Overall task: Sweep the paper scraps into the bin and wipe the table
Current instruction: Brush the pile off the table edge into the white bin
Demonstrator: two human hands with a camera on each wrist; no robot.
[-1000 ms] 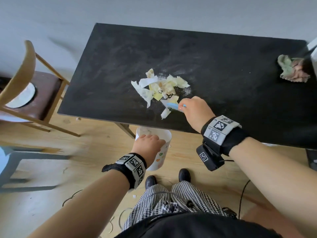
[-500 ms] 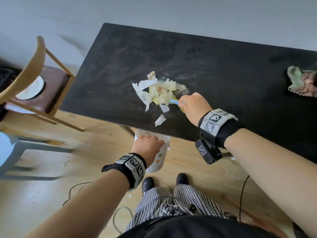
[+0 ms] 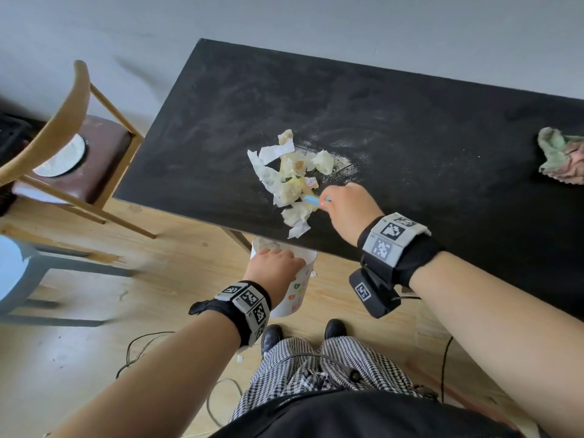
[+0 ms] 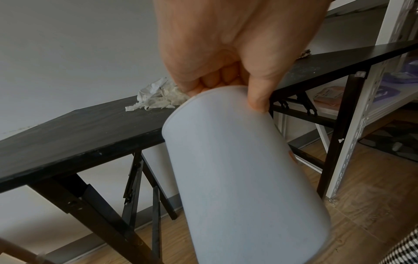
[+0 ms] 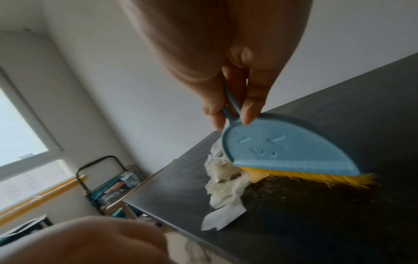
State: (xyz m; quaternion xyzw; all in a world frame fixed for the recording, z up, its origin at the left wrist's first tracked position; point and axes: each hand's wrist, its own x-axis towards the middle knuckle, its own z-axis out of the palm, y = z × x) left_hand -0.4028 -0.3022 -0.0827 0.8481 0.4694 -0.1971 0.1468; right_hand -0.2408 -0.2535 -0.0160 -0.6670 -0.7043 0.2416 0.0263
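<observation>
many crumpled pale paper scraps [image 3: 292, 181], hands grasping blue brush [image 5: 287, 148], white bin [image 4: 244, 175]

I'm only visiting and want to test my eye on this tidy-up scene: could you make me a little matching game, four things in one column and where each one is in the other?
Things:
1. brush
2. bin
3. paper scraps
4. cloth

Places:
A. far right side of the table, untouched
B. heaped near the table's front edge
C. held by the left hand below the table edge
D. held by the right hand, bristles against the heap

Pairs: 1-D, 2-C, 3-B, 4-A
</observation>
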